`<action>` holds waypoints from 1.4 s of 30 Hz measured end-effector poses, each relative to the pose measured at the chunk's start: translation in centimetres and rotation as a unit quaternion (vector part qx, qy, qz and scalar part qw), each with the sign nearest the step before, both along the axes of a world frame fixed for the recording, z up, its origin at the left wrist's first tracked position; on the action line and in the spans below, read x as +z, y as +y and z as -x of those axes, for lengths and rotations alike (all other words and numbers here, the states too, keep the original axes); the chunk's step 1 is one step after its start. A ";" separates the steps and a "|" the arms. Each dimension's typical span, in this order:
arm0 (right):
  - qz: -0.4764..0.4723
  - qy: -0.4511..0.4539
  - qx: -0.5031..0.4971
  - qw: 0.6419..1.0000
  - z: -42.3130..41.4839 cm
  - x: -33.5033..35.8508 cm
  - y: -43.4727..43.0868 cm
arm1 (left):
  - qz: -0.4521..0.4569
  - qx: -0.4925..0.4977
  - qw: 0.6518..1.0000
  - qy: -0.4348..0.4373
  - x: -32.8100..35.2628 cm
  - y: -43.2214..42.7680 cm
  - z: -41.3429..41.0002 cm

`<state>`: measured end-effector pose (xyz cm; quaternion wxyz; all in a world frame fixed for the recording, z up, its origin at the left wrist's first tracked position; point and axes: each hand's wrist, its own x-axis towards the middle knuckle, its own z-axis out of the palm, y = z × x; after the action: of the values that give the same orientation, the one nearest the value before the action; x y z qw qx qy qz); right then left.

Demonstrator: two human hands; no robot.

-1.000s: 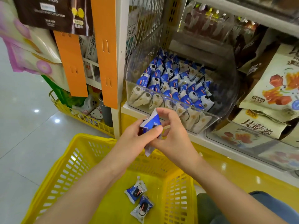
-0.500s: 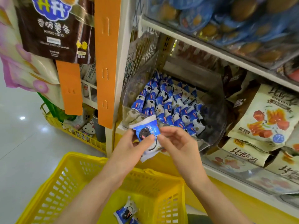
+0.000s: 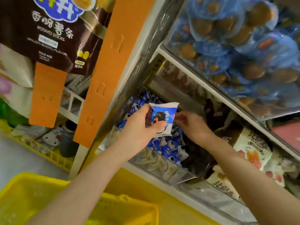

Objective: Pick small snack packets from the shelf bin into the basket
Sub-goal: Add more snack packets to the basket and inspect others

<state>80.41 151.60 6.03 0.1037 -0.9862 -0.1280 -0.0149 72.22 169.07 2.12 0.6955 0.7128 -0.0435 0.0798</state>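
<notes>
Blue packet gripped by left hand, right hand pinching its edge, above clear bin

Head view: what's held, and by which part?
Packet: left hand grips its left side, thumb across the front; right hand seems to pinch its right edge.

One view only, worn on my head. Wide-angle, edges bent and blurred. It faces forward and a little down, tilted, very near the shelf bin at centre. My forearms enter from the bottom edge. Basket in the lower left corner; upper shelf fills top right.
</notes>
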 end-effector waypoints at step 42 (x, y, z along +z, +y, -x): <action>-0.154 -0.051 0.004 0.987 6.8 3.7 2.0 | 0.056 0.108 0.992 0.010 -0.4 0.8 -0.7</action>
<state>73.63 153.58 9.68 0.2473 -0.9560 -0.1336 -0.0842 72.91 169.87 1.68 0.7223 0.6737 0.0457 0.1499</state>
